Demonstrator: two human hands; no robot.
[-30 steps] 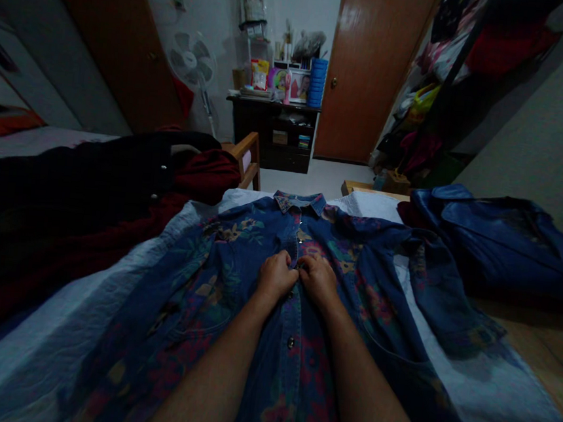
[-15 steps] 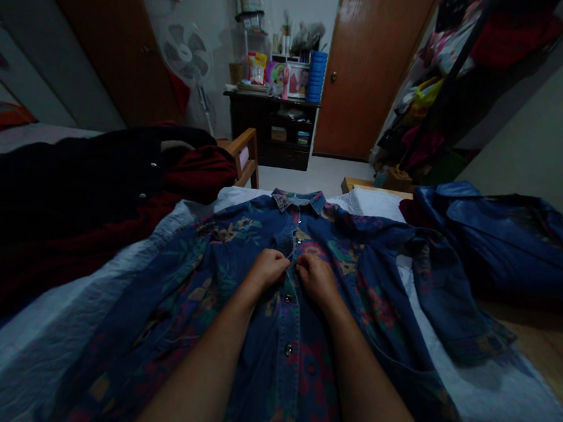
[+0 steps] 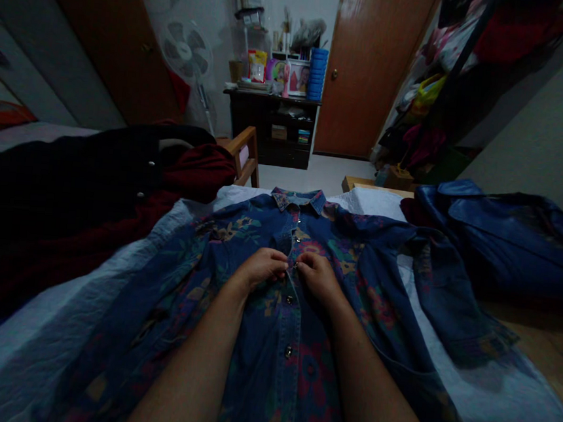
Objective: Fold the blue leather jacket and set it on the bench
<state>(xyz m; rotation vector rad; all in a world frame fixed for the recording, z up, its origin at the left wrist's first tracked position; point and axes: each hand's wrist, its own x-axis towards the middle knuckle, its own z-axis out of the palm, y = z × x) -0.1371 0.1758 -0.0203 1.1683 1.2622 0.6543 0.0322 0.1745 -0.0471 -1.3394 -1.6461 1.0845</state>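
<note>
A blue denim shirt [image 3: 312,358] with a floral print lies face up, its collar at the far end. Metal buttons run down its front placket, one of them [image 3: 288,351] low on the front. My left hand [image 3: 265,267] is at the placket's left edge, its fingers pressed together on the shirt's cloth. Just to the right, my right hand [image 3: 314,273] pinches the placket at a shiny button. A small gap separates the fingertips of the two hands.
Dark and red clothes [image 3: 91,181] are heaped on the left. A folded blue jacket [image 3: 515,244] lies at the right. A white quilted cover [image 3: 37,347] spreads beneath the shirt. Beyond are a wooden chair [image 3: 247,152], a fan [image 3: 187,52] and a dark cabinet [image 3: 244,126].
My left hand has shifted slightly, and its fingers are straighter than before. A button now shows at my right fingertips.
</note>
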